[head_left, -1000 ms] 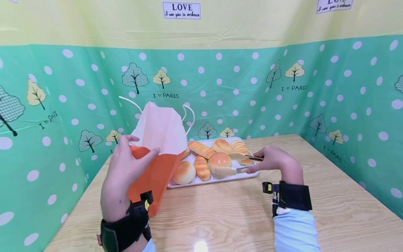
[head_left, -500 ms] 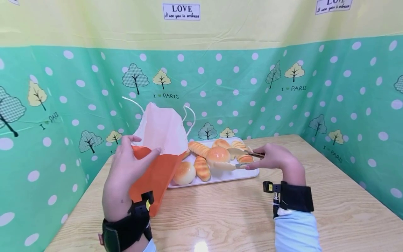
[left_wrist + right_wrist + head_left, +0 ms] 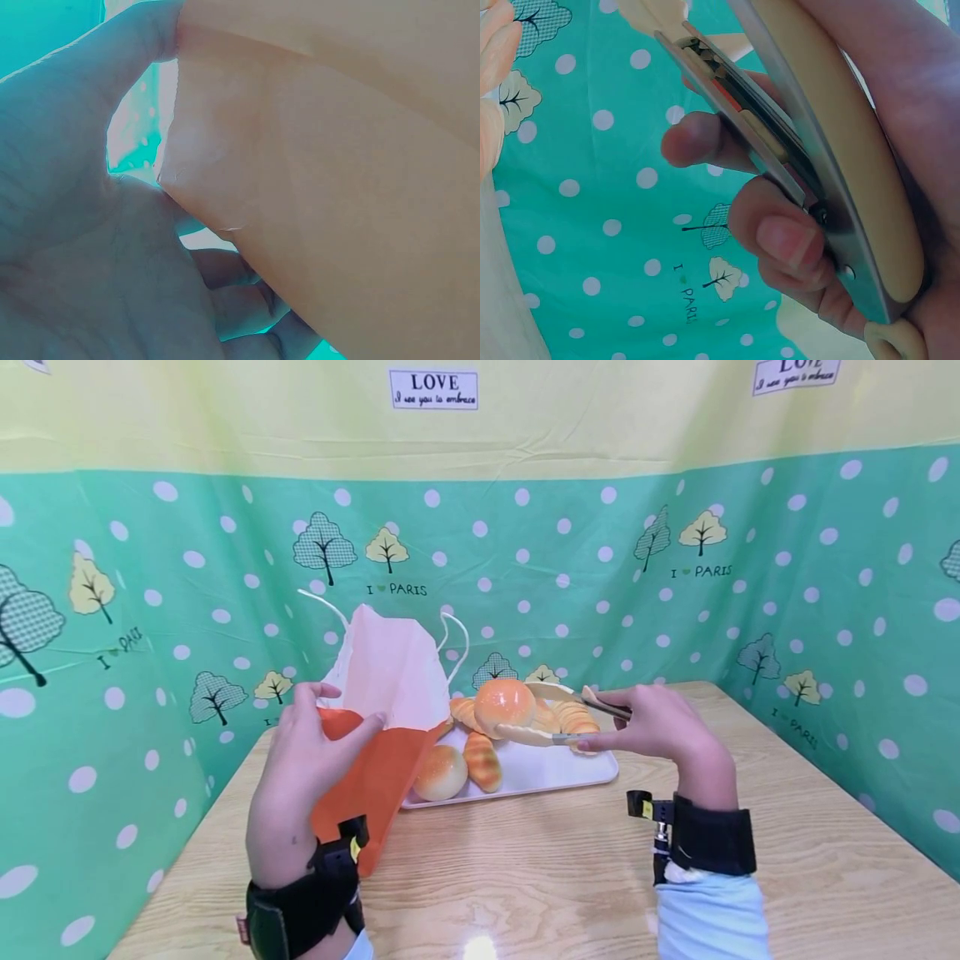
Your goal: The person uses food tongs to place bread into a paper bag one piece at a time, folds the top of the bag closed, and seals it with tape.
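My left hand (image 3: 300,756) holds the rim of an orange paper bag (image 3: 367,777) with a white inside and white cord handles. The bag stands tilted on the table, left of the tray. In the left wrist view, thumb and curled fingers lie on either side of the bag's paper (image 3: 322,180). With my right hand (image 3: 663,727) I grip tongs (image 3: 847,142) that have cream-coloured tips and handle. Between the tong tips is a glossy round bun (image 3: 504,706), raised above the white tray (image 3: 547,772). The right wrist view shows fingers curled round the tongs' handle.
On the tray lie another round bun (image 3: 440,772), a small striped roll (image 3: 482,762) and several other breads, partly hidden behind the lifted bun and tongs. The wooden table (image 3: 510,868) reaches back to a green dotted curtain (image 3: 525,543) on three sides.
The tongs and the bun between them have risen from the tray and shifted a little left. My left hand and the bag have hardly moved.
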Demonstrator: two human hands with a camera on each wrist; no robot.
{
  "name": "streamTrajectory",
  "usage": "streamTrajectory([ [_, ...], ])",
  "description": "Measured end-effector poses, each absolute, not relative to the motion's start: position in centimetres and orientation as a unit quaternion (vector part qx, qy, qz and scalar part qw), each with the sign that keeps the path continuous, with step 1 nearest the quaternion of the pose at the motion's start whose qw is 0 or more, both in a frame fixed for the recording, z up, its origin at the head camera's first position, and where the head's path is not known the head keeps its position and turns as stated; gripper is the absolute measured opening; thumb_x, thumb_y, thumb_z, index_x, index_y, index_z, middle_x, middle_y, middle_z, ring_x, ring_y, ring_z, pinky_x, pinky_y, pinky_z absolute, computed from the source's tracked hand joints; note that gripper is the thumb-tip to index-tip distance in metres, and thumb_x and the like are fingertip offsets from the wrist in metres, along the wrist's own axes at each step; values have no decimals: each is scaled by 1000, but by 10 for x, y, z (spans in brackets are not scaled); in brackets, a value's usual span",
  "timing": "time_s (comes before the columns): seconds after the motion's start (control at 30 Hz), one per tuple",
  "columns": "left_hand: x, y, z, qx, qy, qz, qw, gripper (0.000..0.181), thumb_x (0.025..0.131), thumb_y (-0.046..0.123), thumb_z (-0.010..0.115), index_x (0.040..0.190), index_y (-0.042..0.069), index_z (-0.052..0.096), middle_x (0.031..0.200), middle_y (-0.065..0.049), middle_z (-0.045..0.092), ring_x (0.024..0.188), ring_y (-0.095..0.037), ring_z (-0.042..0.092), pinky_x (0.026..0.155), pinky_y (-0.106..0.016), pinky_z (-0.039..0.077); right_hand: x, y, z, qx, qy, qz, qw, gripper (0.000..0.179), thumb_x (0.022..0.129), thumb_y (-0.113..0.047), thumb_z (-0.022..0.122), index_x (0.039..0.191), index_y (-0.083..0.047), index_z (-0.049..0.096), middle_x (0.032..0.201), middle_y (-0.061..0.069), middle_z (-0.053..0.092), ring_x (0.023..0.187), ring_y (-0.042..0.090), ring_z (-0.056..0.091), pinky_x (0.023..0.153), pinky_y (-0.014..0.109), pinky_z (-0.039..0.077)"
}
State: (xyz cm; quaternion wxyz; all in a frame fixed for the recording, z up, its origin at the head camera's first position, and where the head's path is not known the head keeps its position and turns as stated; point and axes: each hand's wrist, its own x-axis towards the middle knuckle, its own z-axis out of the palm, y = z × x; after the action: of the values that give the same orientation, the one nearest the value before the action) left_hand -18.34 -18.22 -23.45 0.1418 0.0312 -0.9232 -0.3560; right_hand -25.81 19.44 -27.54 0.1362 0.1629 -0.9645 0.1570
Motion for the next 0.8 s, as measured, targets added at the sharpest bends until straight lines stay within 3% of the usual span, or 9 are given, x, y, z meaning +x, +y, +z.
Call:
streamTrajectory([
  [0.07, -183, -182, -234, 32, -923, -356, 141, 85, 78, 64, 54, 136, 10, 23, 133, -27, 35, 115, -41, 35, 86, -59, 45, -257, 194, -274, 162, -963, 152, 150, 86, 59, -70, 68, 131, -23, 56, 53, -4, 40, 52, 16, 35, 50, 32, 34],
  [0.13, -183, -182, -234, 31, -924, -355, 141, 85, 79, 65, 54, 136, 10, 23, 134, -27, 34, 115, -41, 35, 86, -60, 44, -257, 193, -272, 159, -961, 152, 165, 86, 59, -71, 67, 130, -24, 56, 54, -4, 37, 48, 15, 30, 43, 29, 24],
  [0.37, -183, -183, -235, 30, -924, -355, 143, 84, 79, 64, 54, 135, 9, 23, 135, -27, 34, 115, -42, 35, 87, -60, 44, -259, 188, -267, 107, -939, 180, 272, 85, 62, -72, 64, 132, -24, 55, 61, 0, 52, 49, 18, 39, 42, 30, 27],
  [0.53, -183, -183, -234, 29, -924, -354, 142, 84, 79, 65, 53, 135, 9, 24, 134, -27, 34, 115, -42, 35, 86, -60, 45, -255, 176, -260, 54, -910, 212, 351, 86, 60, -80, 57, 134, -37, 49, 64, -4, 54, 49, 21, 36, 39, 32, 25],
  [0.8, -184, -181, -234, 28, -925, -351, 141, 84, 79, 65, 52, 135, 9, 24, 133, -27, 35, 114, -41, 36, 86, -60, 44, -244, 153, -248, 60, -866, 245, 433, 81, 59, -77, 61, 128, -35, 56, 62, -3, 52, 47, 19, 34, 39, 34, 23],
])
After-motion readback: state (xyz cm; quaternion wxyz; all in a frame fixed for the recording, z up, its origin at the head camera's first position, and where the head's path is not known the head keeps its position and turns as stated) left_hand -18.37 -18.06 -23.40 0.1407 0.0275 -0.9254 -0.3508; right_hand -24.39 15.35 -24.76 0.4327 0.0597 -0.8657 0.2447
